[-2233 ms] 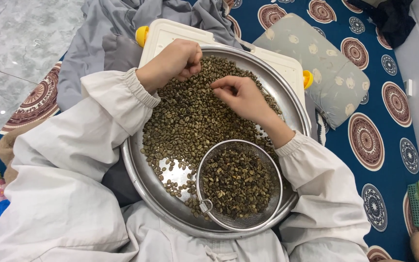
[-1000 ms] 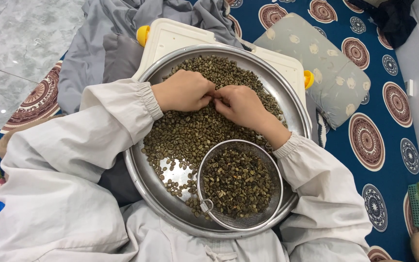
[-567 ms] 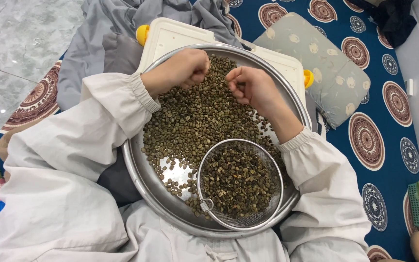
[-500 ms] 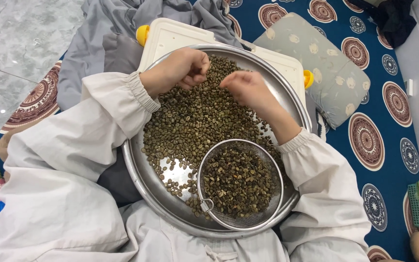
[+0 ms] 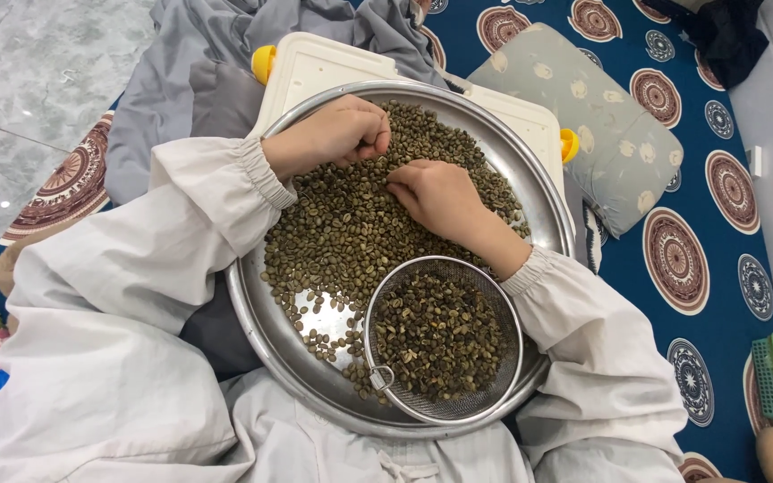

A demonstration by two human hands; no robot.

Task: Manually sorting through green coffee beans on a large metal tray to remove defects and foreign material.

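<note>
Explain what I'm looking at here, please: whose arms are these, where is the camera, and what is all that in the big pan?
There is no machine here. A camera worn on a person's head looks down at their own two arms in white sleeves. On their lap rests a wide round steel tray spread with small olive-green beans. A round wire-mesh sieve sits in the tray's near part, holding more beans, darker ones. The left hand is curled loosely over the far beans; what it holds is hidden. The right hand rests on the pile, fingertips pinching among the beans. Under the tray is a white plastic box with yellow clips, on a blue patterned mat beside a grey pillow.
</note>
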